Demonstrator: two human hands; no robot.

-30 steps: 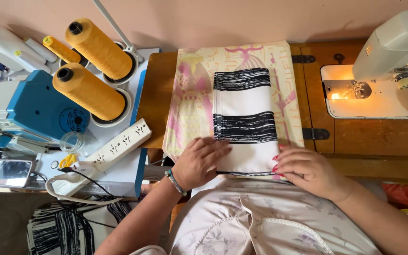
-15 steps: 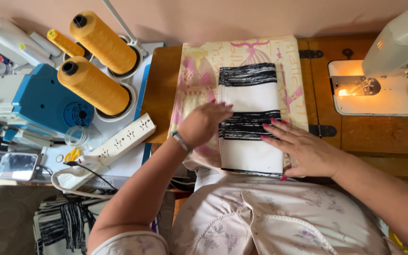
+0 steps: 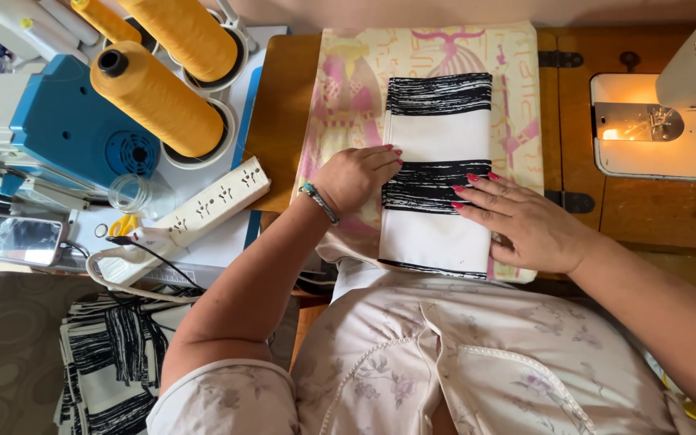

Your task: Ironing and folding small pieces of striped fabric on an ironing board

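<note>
Left hand (image 3: 356, 176): loosely curled, fingertips pressed on the left edge of the folded cloth (image 3: 437, 173), gripping nothing. Right hand (image 3: 525, 221): flat, fingers spread, palm down across the right edge of the same cloth, at its lower black band. Folded cloth: white with black brushed bands, lying lengthwise on a pale yellow and pink printed fabric (image 3: 348, 80). Printed fabric: spread over a brown wooden table (image 3: 654, 213) with dark metal hinges. At far right, set into the table top: white sewing machine (image 3: 686, 105), lamp lit. At left, on a lower white surface: blue and white serger (image 3: 58, 121), large cones of yellow thread (image 3: 159, 101), white power strip (image 3: 211, 205), small clear jar (image 3: 132, 193), phone (image 3: 22, 240). Bottom left: pile of matching black-and-white cloth (image 3: 110, 362) above a grey patterned floor (image 3: 2, 338). Behind the table: pinkish wall.
</note>
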